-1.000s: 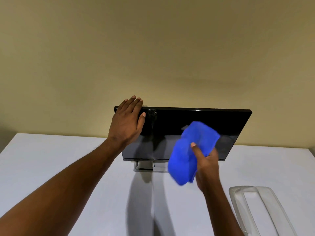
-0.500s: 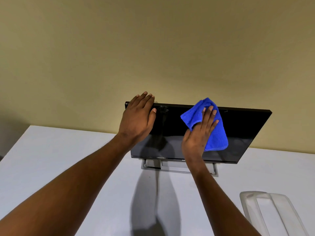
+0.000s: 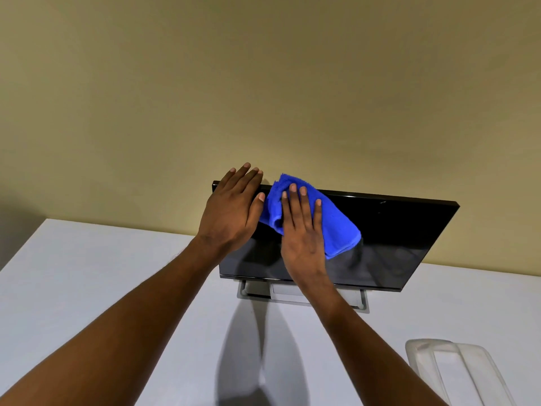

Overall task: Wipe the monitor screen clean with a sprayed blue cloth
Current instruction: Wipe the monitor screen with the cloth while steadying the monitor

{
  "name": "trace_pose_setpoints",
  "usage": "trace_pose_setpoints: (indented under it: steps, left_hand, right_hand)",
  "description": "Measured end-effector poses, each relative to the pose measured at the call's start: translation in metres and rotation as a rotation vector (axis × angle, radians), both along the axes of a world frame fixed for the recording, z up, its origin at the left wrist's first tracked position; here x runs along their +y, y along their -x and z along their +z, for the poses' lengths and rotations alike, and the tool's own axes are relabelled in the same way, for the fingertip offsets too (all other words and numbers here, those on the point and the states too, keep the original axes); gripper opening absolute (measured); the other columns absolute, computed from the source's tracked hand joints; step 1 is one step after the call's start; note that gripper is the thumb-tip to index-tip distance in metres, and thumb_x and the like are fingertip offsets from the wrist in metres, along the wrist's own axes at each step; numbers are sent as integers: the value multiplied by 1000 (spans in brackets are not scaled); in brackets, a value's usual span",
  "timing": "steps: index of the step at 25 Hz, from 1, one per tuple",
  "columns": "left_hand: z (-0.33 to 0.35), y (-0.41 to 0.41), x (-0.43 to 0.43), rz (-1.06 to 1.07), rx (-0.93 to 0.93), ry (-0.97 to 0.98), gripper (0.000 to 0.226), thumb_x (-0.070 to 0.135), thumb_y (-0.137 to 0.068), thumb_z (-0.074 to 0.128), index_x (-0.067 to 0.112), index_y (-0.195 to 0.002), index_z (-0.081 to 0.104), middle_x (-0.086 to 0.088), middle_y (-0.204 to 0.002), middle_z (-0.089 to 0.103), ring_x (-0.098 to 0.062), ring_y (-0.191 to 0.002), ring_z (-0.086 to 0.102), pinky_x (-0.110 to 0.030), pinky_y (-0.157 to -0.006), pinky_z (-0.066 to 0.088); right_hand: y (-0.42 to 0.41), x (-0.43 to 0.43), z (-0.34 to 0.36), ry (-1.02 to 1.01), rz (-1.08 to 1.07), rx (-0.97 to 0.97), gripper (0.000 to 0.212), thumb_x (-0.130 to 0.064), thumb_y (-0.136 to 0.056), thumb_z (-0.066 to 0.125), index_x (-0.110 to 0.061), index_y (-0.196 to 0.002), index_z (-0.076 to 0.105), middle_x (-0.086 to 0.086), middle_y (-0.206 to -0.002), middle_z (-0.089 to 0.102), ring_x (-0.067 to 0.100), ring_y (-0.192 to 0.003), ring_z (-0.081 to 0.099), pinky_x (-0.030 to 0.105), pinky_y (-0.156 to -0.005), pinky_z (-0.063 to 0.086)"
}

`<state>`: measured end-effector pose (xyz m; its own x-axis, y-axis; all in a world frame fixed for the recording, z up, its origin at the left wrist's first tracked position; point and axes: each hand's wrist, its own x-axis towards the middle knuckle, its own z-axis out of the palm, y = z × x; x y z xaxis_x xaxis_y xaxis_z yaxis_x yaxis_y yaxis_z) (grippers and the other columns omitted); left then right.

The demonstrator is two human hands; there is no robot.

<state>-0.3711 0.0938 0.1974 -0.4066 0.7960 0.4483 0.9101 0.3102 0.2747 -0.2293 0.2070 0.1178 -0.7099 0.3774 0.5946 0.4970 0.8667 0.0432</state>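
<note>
A black monitor [image 3: 404, 238] stands on a silver stand [image 3: 355, 300] at the back of the white table, its dark screen tilted back. My left hand [image 3: 231, 212] lies flat over the screen's top left corner, fingers reaching past the upper edge. My right hand [image 3: 303, 230] presses a blue cloth [image 3: 336, 227] flat against the upper left part of the screen, right beside my left hand. The cloth sticks out above and to the right of my fingers. Both hands hide the screen beneath them.
A white table [image 3: 87, 282] carries the monitor, with a beige wall [image 3: 263, 83] close behind it. A translucent plastic lid or tray [image 3: 456, 373] lies at the near right corner. The shadows of my arms fall on the table in front of the stand.
My right hand lifted the cloth from in front of the screen's lower middle, pressed it flat on the upper screen, then slid it left up against my left hand. The view shifted.
</note>
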Motion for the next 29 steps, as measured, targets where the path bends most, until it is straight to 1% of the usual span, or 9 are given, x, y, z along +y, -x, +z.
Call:
trace_pose_setpoints:
  steps: [4, 7, 9, 13, 16, 19, 22, 25, 29]
  left_hand:
    - [-7, 10, -20, 4, 12, -12, 61, 33, -108, 24, 10, -161, 40, -3, -170, 36, -16, -162, 22, -43, -134, 13]
    - [-17, 27, -46, 90, -51, -44, 60, 30, -108, 24, 11, -164, 33, -1, -173, 28, -13, -163, 17, -41, -134, 12]
    - [-20, 37, -56, 63, -94, -47, 59, 28, -109, 26, 11, -165, 32, -1, -173, 29, -12, -163, 18, -39, -134, 16]
    - [-20, 45, -57, -14, -135, -60, 57, 26, -109, 29, 12, -164, 34, 1, -172, 32, -10, -162, 20, -33, -133, 19]
    - [-21, 47, -59, -21, -121, -52, 59, 24, -107, 31, 11, -164, 35, -1, -172, 32, -12, -162, 21, -30, -133, 18]
    - [-23, 47, -57, -22, -88, -64, 59, 23, -106, 31, 7, -162, 37, -5, -171, 34, -16, -162, 23, -33, -133, 18]
    - [-24, 47, -56, -11, -41, -76, 59, 24, -105, 31, 4, -161, 39, -8, -169, 36, -19, -161, 25, -38, -133, 21]
    - [-29, 45, -55, 6, 10, -86, 58, 22, -106, 33, 3, -161, 38, -9, -169, 36, -20, -161, 25, -39, -133, 21]
    - [-31, 44, -55, 30, 3, -92, 58, 23, -107, 34, 5, -162, 37, -8, -170, 35, -19, -162, 24, -37, -133, 20]
  right_hand:
    - [-35, 27, 2, 3, -6, 65, 89, -1, -90, 40, -6, -165, -8, 9, -174, -13, 28, -162, -8, 51, -132, -2]
    - [-52, 43, 6, 54, 4, 167, 81, -2, -90, 43, -1, -164, 11, 9, -175, 3, 29, -163, 5, 56, -131, 9]
    - [-53, 49, 8, 28, 50, 152, 74, -2, -90, 46, 0, -160, 22, 9, -175, 6, 29, -162, 7, 60, -129, 14]
    - [-31, 40, 10, -93, 130, 22, 89, -1, -90, 46, -9, -166, 0, 11, -174, 7, 29, -162, -3, 59, -130, 0]
    - [-5, 25, 9, -157, 174, -65, 87, -6, -92, 42, -11, -166, -4, 11, -174, 3, 28, -162, -12, 58, -129, -8]
    - [18, 11, 4, -205, 247, -107, 84, -6, -92, 37, -9, -166, -3, 8, -175, -11, 28, -161, -14, 57, -128, -12]
    - [34, -4, -6, -236, 364, -178, 84, -3, -90, 38, -6, -166, 2, 9, -175, -10, 29, -162, -11, 55, -128, -13]
    - [34, -16, -27, -309, 493, -349, 74, -8, -94, 39, -1, -164, 13, 13, -174, -5, 33, -161, -13, 55, -129, -13]
    - [1, -21, -62, -528, 607, -558, 70, 0, -96, 26, -3, -165, 14, 15, -174, 7, 32, -162, 9, 53, -130, -2]
